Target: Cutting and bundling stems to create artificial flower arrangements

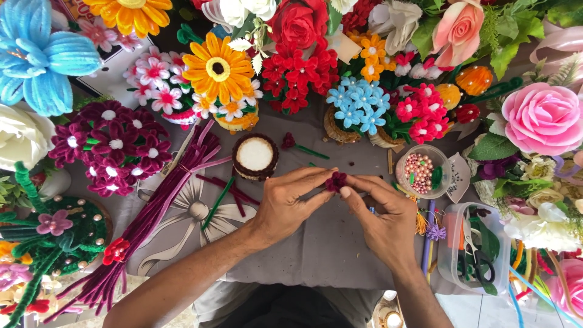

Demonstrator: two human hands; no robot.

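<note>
While left hand (pixel 285 206) and right hand (pixel 382 212) pinch one small maroon pipe-cleaner flower (pixel 336 180), probably half-formed: twist evenly, fingertips close, petals uncrushed.

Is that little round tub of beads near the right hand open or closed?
Open. The round clear tub has no lid on it, and the pink and pearl beads show uncovered from above, filling most of it.
</note>
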